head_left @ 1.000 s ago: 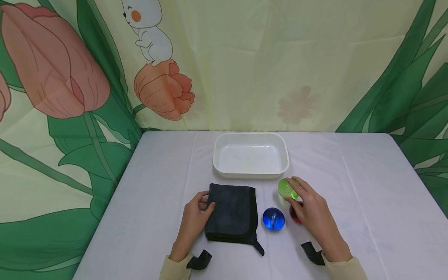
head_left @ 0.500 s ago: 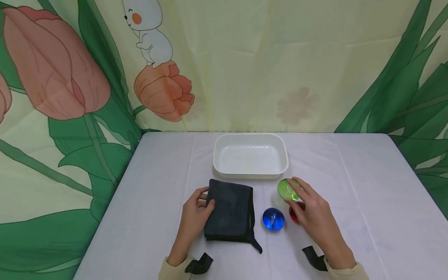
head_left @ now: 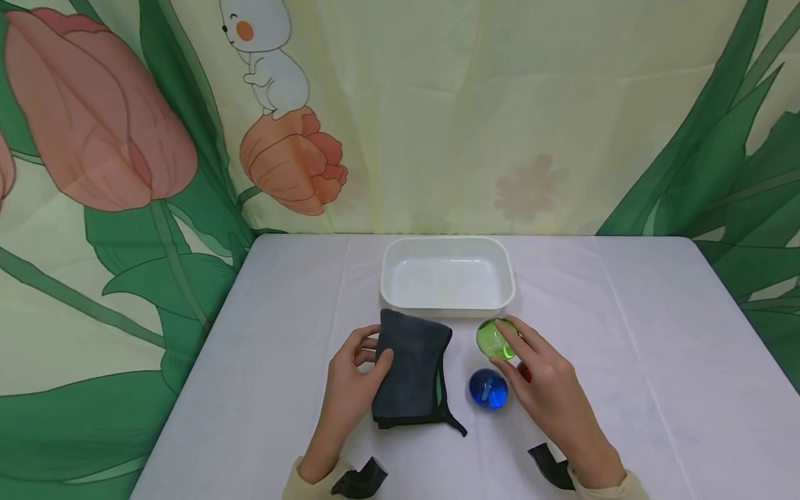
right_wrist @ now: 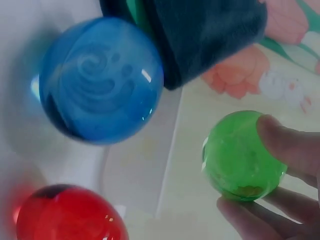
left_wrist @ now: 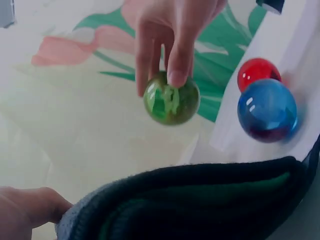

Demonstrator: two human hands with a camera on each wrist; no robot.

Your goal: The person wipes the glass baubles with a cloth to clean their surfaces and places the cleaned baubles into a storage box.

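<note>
My left hand grips the left edge of a dark grey folded cloth, thumb on top and fingers behind. The cloth has black edging, a green inner layer and a hanging loop at its lower right corner; its far end is tilted up. My right hand pinches a clear green ball between thumb and fingertips, raised over the table in both wrist views. Below it a clear blue ball rests on the table. Beside that one lies a red ball, mostly hidden behind my right hand in the head view.
A white rectangular dish stands at the back of the table, just beyond the cloth and the green ball. White fabric covers the table. Behind it hangs a curtain printed with tulips and a white animal.
The cloth has come up at its far end and shifted away, towards the dish, with my left hand. My right hand has moved left with the green ball. The blue ball stays put.
</note>
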